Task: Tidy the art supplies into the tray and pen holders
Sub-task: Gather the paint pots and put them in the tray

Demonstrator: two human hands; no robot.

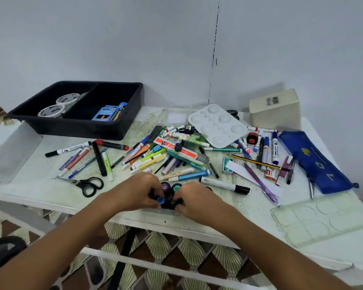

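Near the table's front edge my left hand (139, 190) and my right hand (194, 200) curl around a cluster of small dark paint bottles (169, 188), one with a blue cap (161, 199). The fingers hide most of the bottles. Behind them lies a loose pile of markers and pens (166, 153) with an orange ruler (175, 147). The black two-compartment tray (126, 126) stands at the back left with two tape rolls (58, 105) and a blue box (110, 113) inside.
Black scissors (88, 185) lie left of my hands. A white palette (218, 125), a cream box (276, 109), a blue pencil case (314, 162) and a greenish palette lid (323, 216) fill the right side. A clear container (11, 151) sits far left.
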